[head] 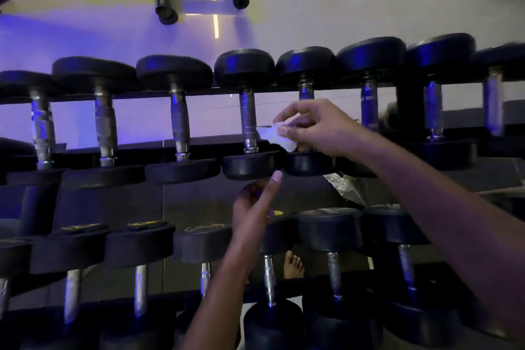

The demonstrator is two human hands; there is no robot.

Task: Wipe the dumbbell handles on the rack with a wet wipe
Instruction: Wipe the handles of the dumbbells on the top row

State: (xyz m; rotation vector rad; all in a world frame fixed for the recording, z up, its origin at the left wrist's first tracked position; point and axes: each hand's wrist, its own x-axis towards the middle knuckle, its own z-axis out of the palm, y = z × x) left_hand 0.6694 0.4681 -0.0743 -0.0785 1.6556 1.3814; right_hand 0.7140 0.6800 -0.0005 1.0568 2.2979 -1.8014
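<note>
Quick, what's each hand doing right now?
Right hand: pinches the wet wipe beside a top-row dumbbell handle.
Left hand: holds nothing, one finger pointing up, the others curled.

A dark two-tier rack (pixel 199 93) carries black dumbbells (pixel 105 122) in rows, upper row from nine to three o'clock, lower row (pixel 329 239) toward six; it stands on the floor (pixel 312 8).

Matt black rubber on the dumbbell heads (pixel 247 65), with dull blue sheen. Bare metal handles (pixel 247 119), grey, ringed and rough in the middle, shinier at the collars. Left of those, one handle (pixel 42 131) wrapped in wrinkled tape. Soft, crumpled white wipe (pixel 277 135). Crinkled shiny foil packet (pixel 345 186) below the wipe.
</note>
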